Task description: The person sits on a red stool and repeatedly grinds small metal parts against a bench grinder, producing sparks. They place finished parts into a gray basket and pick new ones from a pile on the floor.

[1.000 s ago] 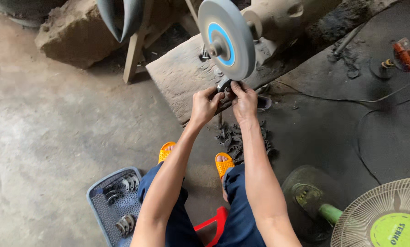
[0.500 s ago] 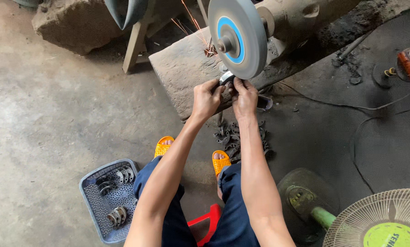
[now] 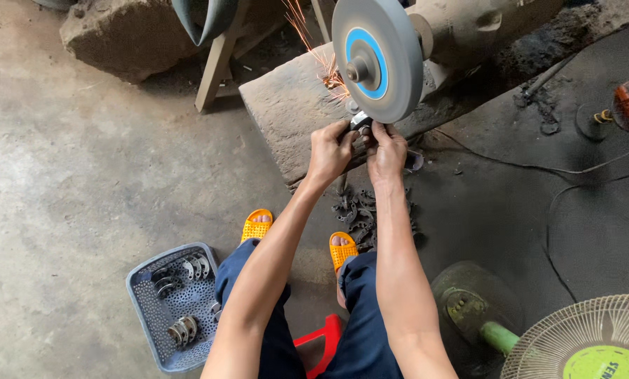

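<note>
Metal piece (image 3: 360, 122), small and shiny, pinched between left hand (image 3: 330, 150) and right hand (image 3: 386, 149), fingers curled tight around it, pressed against lower rim of grey grinding wheel (image 3: 377, 57); sparks (image 3: 321, 60) flying left.

Stained concrete floor (image 3: 69, 175), daylit, with stone block (image 3: 118, 35).

Sparks (image 3: 314, 49) now spray from the grinding wheel (image 3: 377, 60), more than before.
</note>
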